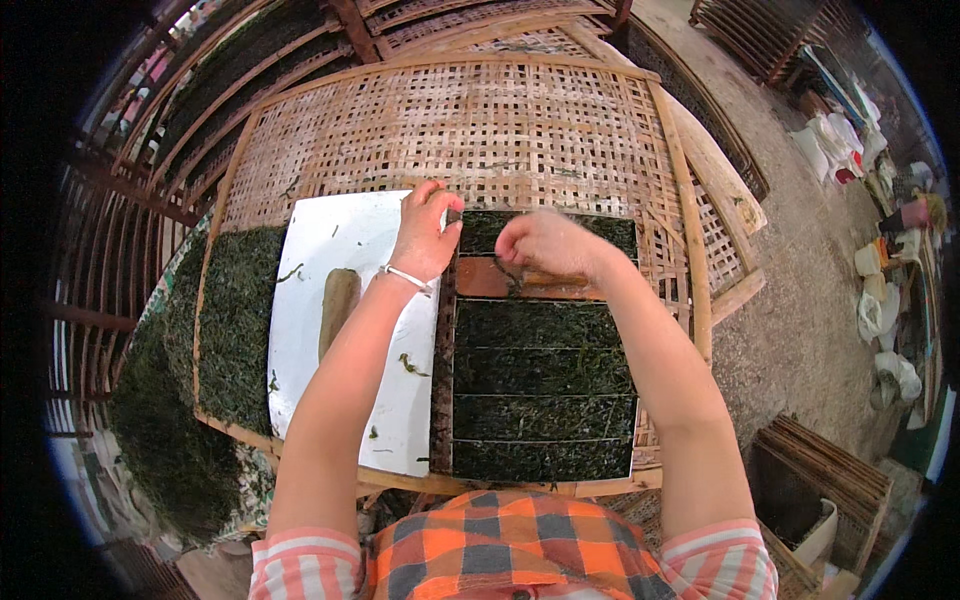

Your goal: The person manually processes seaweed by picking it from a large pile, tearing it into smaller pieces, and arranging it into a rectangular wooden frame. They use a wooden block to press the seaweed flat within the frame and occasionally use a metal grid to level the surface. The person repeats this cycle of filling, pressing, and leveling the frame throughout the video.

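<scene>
A sectioned frame [444,375] holds several strips of dark green shredded seaweed [544,371]; one section shows a reddish-brown base [480,277]. Above that section is my right hand [551,244], blurred, its fingers curled, with a thin dark strand hanging below them. My left hand [430,232], wearing a silver bracelet, has thumb and fingers around a small dark piece at the frame's upper left corner; whether it is a separate thing I cannot tell. Left of the frame lies a white board [307,300] with scraps of seaweed and a brownish-green rounded bar [340,307], partly behind my left forearm.
Everything rests on a woven bamboo tray [450,127] with a wooden rim. More seaweed [180,420] lies at the left. Slatted racks [247,82] stand at the upper left. On the floor at the right are white bags [829,142]; stacked boards [825,465] stand at the lower right.
</scene>
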A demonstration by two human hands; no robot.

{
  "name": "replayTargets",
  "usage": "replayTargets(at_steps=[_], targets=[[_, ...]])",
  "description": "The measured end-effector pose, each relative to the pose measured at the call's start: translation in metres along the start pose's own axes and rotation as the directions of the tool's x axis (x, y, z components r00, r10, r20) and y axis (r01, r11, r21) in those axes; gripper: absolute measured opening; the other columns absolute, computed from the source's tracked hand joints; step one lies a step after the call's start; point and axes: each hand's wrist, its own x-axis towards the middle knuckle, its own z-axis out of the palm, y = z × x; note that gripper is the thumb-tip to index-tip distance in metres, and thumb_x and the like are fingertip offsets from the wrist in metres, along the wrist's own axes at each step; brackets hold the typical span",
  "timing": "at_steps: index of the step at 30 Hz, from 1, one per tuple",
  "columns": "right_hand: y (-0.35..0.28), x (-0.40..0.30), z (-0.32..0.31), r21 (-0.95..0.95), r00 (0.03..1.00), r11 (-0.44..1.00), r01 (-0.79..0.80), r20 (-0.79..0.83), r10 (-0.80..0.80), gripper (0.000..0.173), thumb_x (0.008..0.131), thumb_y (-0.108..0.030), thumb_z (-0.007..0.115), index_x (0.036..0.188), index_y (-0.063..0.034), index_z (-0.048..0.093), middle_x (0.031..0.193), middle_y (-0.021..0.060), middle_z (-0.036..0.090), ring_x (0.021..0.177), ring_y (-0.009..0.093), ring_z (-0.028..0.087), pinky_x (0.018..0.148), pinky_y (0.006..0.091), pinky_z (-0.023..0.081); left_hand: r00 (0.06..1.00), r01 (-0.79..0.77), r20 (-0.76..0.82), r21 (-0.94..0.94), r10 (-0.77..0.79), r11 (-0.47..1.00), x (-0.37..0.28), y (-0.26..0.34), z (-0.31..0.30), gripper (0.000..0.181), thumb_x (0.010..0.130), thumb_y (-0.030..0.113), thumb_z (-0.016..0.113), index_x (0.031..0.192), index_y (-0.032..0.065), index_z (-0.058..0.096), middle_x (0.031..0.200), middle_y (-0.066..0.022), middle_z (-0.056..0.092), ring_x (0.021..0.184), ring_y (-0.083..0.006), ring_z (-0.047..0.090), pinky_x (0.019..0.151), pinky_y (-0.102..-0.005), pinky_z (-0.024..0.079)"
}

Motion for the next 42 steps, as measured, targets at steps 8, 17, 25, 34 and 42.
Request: replayTargets(at_steps=[8, 17, 25, 34, 42], targets=[[0.030, -0.041, -0.025, 0.311, 0.861, 0.936, 0.165, -0.508, 0.017, 0.018, 0.080, -0.002, 0.048, 0.094, 0.0000, 0.058, 0.082, 0.0024, 0.059, 0.069, 0.010, 0.054, 0.065, 0.0226, 0.045, 0.952, -0.184, 0.234, -0.068, 0.195, 0.981, -0.020, 0.025, 0.012, 0.024, 0.064, 0.015, 0.071, 0.087, 0.0147, 0.062, 0.131, -0.0122, 0.036, 0.123, -0.0359, 0.028, 0.101, -0.0430, 0.027], [0.090, -0.089, -0.045, -0.024, 0.751, 0.988, -0.152, -0.653, 0.099, 0.041, 0.089, -0.019, 0.045, 0.127, -0.0037, 0.039, 0.128, 0.0140, 0.045, 0.120, 0.025, 0.041, 0.100, 0.0336, 0.031, 0.930, -0.112, 0.358, 0.078, 0.077, 0.991, 0.017, 0.029, 0.034, 0.032, 0.083, 0.018, 0.054, 0.114, 0.0129, 0.049, 0.128, -0.0091, 0.043, 0.124, -0.0283, 0.032, 0.102, -0.0446, 0.024], [0.077, -0.086, -0.034, -0.466, 0.961, 0.877, -0.117, -0.277, -0.019, 0.042, 0.088, -0.031, 0.043, 0.119, -0.0036, 0.048, 0.128, 0.0143, 0.045, 0.120, 0.029, 0.040, 0.100, 0.0354, 0.031, 0.778, -0.196, 0.622, 0.108, 0.088, 0.974, 0.005, 0.021, 0.038, 0.037, 0.090, 0.026, 0.041, 0.124, 0.0155, 0.047, 0.135, -0.0002, 0.039, 0.129, -0.0210, 0.028, 0.102, -0.0498, 0.017], [0.041, -0.062, 0.014, -0.598, 0.946, 0.801, 0.011, -0.255, -0.203, 0.032, 0.074, -0.023, 0.064, 0.099, -0.0035, 0.058, 0.102, 0.0097, 0.055, 0.094, 0.025, 0.053, 0.084, 0.0364, 0.041, 0.998, 0.064, 0.043, -0.216, -0.056, 0.974, 0.000, 0.001, -0.010, 0.022, 0.081, 0.017, 0.056, 0.099, 0.0052, 0.059, 0.103, -0.0143, 0.056, 0.092, -0.0291, 0.054, 0.078, -0.0338, 0.044], [0.024, -0.041, -0.036, -0.345, 0.920, 0.936, -0.063, -0.384, -0.080, 0.022, 0.071, -0.012, 0.066, 0.087, 0.0006, 0.059, 0.085, 0.0113, 0.057, 0.081, 0.026, 0.056, 0.073, 0.0334, 0.044, 0.983, 0.173, 0.110, -0.278, -0.147, 0.945, 0.007, -0.005, 0.013, 0.039, 0.090, 0.027, 0.043, 0.120, 0.0019, 0.044, 0.117, -0.0187, 0.048, 0.108, -0.0334, 0.046, 0.094, -0.0362, 0.037]])
